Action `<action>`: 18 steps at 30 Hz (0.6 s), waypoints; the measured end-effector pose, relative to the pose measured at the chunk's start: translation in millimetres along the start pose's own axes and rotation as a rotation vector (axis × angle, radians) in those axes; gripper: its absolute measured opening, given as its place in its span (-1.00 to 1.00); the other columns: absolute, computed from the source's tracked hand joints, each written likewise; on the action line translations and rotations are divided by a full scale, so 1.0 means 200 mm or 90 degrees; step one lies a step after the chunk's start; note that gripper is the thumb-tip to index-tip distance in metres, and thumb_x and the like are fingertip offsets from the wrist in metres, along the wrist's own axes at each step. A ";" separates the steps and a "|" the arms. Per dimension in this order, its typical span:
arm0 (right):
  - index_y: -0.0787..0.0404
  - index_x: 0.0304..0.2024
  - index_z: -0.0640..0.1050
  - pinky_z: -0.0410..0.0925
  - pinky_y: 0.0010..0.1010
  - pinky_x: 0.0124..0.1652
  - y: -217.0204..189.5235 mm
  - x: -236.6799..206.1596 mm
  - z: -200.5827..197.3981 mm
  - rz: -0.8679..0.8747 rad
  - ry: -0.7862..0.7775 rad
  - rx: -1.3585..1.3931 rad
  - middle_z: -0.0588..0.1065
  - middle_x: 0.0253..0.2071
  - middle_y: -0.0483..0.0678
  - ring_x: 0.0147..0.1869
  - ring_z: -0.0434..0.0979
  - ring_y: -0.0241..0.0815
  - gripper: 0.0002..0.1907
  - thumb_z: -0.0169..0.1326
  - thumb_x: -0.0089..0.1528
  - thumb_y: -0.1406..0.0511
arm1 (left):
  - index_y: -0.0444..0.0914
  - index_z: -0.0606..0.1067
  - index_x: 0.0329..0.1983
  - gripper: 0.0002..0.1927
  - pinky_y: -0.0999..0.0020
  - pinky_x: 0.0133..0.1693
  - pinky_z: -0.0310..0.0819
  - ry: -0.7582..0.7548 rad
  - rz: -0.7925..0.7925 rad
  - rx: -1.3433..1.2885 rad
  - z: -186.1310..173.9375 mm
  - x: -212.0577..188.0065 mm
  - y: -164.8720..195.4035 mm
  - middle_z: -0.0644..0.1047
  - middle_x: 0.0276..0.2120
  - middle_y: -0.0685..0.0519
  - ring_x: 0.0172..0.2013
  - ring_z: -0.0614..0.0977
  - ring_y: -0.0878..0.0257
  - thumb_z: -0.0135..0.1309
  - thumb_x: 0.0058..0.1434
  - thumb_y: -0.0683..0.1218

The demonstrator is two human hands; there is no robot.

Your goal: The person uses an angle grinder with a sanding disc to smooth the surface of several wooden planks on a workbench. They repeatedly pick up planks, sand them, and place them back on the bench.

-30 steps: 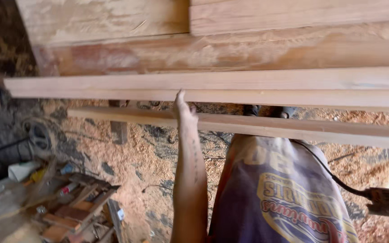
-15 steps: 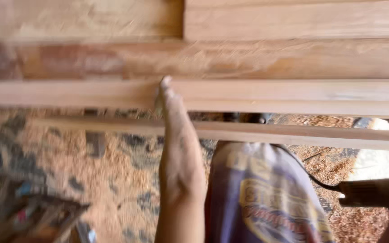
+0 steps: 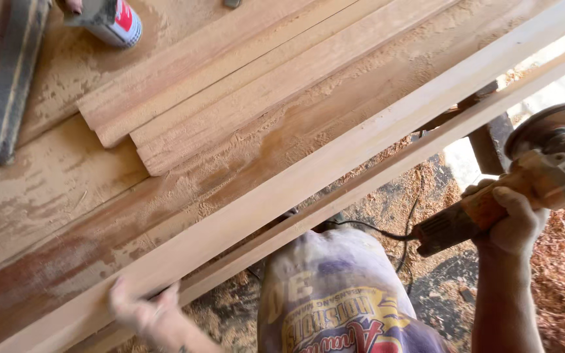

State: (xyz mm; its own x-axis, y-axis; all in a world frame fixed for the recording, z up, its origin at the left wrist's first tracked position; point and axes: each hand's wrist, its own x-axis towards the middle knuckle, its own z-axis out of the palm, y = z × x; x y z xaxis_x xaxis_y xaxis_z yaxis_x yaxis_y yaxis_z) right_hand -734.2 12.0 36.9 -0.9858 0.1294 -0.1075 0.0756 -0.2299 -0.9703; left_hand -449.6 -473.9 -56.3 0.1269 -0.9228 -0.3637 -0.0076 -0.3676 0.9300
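My left hand (image 3: pixel 140 309) rests on the near edge of a long pale wooden plank (image 3: pixel 335 160) that runs diagonally across the dusty workbench (image 3: pixel 53 189); its fingers lie on the wood, blurred by motion. My right hand (image 3: pixel 508 219) grips the orange body of an angle grinder (image 3: pixel 531 176), held out to the right of the plank, off the wood, with its sanding disc (image 3: pixel 547 121) turned upward. The grinder's black cord (image 3: pixel 387 232) hangs toward my shirt.
Shorter moulded wood strips (image 3: pixel 230 91) lie stacked on the bench behind the plank. A spray can (image 3: pixel 116 19) and a dark flat bar (image 3: pixel 4 85) sit at the top left. Sawdust and wood shavings (image 3: pixel 564 274) cover the floor below.
The view has swung, so the plank now runs diagonally. My left hand has slid along the plank's edge. The grinder has come up into full view in my right hand.
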 end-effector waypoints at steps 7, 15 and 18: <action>0.33 0.03 0.35 0.47 -0.23 -0.07 -0.03 -0.15 -0.62 -0.045 -0.002 0.104 0.41 -0.23 0.07 -0.15 0.52 -0.02 -0.80 -0.05 0.35 0.42 | -0.21 0.30 0.38 -0.35 -0.02 0.06 0.55 -0.414 0.362 -0.270 -0.10 -0.03 0.57 0.52 0.12 -0.08 0.08 0.61 0.01 0.13 0.27 0.07; 0.31 0.00 0.36 0.46 -0.23 -0.08 0.11 -0.62 -1.16 -0.003 0.126 0.202 0.43 -0.22 0.07 -0.14 0.52 -0.03 -0.83 -0.03 0.37 0.39 | -0.22 0.27 0.40 -0.30 0.02 0.06 0.56 -0.485 0.530 -0.276 -0.39 -0.40 0.88 0.50 0.12 -0.08 0.07 0.60 0.04 0.15 0.25 0.10; 0.31 0.00 0.36 0.46 -0.23 -0.09 0.16 -0.83 -1.42 -0.010 0.171 0.213 0.43 -0.22 0.08 -0.14 0.52 -0.02 -0.83 -0.03 0.37 0.39 | -0.22 0.25 0.40 -0.28 0.03 0.06 0.56 -0.505 0.582 -0.279 -0.56 -0.55 0.99 0.49 0.12 -0.08 0.06 0.59 0.05 0.16 0.24 0.10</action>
State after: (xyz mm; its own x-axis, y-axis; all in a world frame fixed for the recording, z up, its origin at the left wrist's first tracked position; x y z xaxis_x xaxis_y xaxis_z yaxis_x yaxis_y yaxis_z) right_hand -524.8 257.6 -38.6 -0.9087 0.3722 -0.1890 -0.0358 -0.5205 -0.8531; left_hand -354.3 -431.5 173.2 -0.3746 -0.6894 0.6200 0.5658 0.3598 0.7419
